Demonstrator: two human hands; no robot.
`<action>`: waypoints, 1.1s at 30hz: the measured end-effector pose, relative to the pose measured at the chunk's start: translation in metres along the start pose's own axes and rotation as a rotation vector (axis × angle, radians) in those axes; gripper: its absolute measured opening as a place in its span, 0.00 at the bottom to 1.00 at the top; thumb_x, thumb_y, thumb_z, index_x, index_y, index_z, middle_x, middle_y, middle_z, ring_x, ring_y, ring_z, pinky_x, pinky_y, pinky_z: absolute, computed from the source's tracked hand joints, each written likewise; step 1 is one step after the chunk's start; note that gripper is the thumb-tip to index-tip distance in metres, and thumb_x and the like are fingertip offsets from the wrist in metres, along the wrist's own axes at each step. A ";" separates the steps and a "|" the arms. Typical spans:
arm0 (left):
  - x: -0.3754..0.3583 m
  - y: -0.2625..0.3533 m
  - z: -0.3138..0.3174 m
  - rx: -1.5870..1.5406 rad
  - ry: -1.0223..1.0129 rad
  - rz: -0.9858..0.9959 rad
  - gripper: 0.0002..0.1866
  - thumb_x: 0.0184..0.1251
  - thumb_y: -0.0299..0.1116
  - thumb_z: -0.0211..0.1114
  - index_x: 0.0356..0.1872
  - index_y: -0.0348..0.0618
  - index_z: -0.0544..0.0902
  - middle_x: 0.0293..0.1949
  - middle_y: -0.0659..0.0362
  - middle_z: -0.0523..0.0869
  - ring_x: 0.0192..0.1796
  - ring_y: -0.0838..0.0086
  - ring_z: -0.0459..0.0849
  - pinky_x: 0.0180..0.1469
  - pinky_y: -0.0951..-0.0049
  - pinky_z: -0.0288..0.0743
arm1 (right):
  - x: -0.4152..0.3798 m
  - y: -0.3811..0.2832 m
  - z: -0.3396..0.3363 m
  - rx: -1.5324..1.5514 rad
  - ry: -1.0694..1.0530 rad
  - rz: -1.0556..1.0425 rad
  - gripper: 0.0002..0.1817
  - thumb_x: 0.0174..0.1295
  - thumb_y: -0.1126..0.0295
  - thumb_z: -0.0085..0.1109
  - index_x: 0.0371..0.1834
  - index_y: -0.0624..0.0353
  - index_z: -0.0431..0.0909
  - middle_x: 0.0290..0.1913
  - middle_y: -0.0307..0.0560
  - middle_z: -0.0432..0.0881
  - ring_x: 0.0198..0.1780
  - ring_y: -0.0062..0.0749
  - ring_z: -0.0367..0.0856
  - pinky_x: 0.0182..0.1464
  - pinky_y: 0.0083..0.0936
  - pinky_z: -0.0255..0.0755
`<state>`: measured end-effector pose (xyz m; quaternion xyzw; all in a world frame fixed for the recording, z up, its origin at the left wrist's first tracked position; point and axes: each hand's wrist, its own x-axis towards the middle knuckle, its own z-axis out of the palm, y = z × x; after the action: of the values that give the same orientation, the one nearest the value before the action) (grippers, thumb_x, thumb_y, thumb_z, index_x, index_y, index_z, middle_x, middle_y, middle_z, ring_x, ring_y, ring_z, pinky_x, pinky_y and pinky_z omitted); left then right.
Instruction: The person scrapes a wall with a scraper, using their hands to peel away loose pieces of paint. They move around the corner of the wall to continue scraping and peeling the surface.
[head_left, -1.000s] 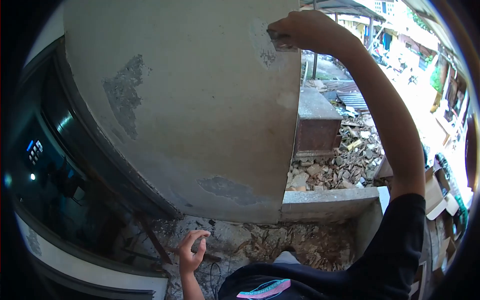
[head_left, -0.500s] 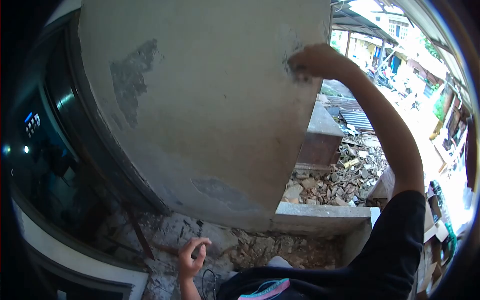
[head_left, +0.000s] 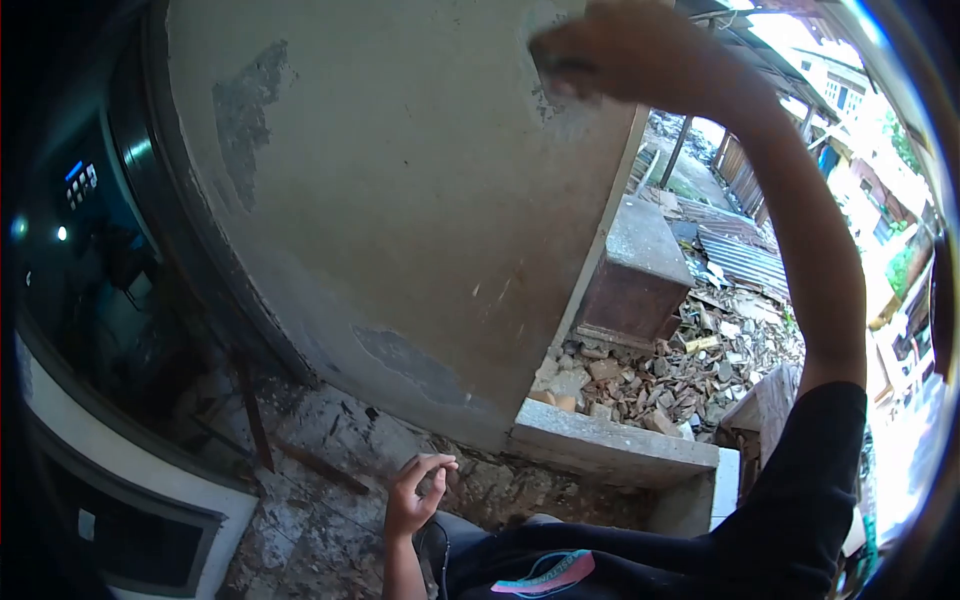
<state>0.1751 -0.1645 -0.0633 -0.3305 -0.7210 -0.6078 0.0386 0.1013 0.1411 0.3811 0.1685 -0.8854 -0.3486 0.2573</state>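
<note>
The scraper [head_left: 560, 72] sits at about 12 o'clock in the view, a small dark flat piece pressed against the wall [head_left: 420, 200] near its outer edge and largely hidden under the right hand [head_left: 625, 50], whose fingers are curled tight around it; the tool is blurred, so its blade cannot be made out. The wall is pale plaster with grey bare patches, one at 10 o'clock near the top, one low at about 6 o'clock, and a rough scraped spot just beneath the tool. At 9 o'clock a dark glass window [head_left: 90, 260] in a curved frame borders the wall. At 3 o'clock, beyond the wall's edge, a heap of rubble [head_left: 680, 375] lies around a brown box-like block [head_left: 625, 290], with a low concrete ledge [head_left: 610, 445] in front of it. The left hand [head_left: 418, 492] hangs low at 6 o'clock, empty, its thumb and fingertips loosely pinched together above the debris-strewn floor [head_left: 320, 470].
</note>
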 end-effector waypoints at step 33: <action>-0.415 -0.352 -0.231 0.064 -0.297 -1.326 0.08 0.73 0.32 0.65 0.47 0.45 0.87 0.33 0.57 0.88 0.30 0.71 0.85 0.32 0.65 0.79 | -0.029 -0.009 -0.016 0.159 -0.208 0.448 0.19 0.72 0.61 0.61 0.64 0.50 0.81 0.45 0.49 0.90 0.47 0.45 0.88 0.52 0.39 0.79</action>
<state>0.2336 -0.5659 -0.4933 0.1027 -0.7864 -0.4296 -0.4318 0.1352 0.1395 0.3750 -0.0491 -0.9469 -0.2278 0.2216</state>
